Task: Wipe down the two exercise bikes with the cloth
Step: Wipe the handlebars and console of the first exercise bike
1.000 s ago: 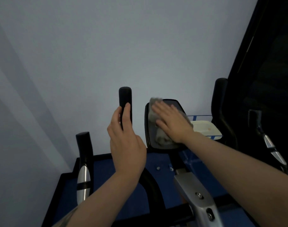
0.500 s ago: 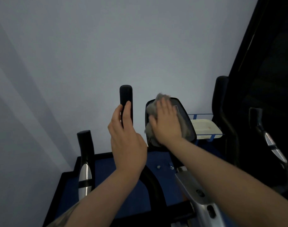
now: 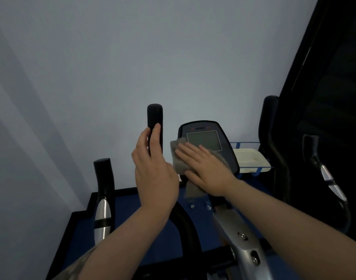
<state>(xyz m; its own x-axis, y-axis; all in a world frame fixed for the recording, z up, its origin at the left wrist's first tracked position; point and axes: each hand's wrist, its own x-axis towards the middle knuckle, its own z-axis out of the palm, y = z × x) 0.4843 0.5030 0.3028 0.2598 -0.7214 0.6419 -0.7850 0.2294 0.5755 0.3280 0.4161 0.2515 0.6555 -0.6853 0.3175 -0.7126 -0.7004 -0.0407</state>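
Now cloth (image 3: 179,158) flat under right hand (image 3: 205,168), beside left hand (image 3: 154,170).

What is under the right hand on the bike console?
A grey cloth lies under the right hand, pressed flat on the console's lower left part. The console surface beneath the cloth is covered, so its state cannot be seen.

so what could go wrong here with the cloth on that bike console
The right hand presses the grey cloth flat on the dark bike console, so it could push buttons or strain the screen. A loose corner of cloth hangs below the console and might snag. The left hand on the black foam handlebar grip could slip.
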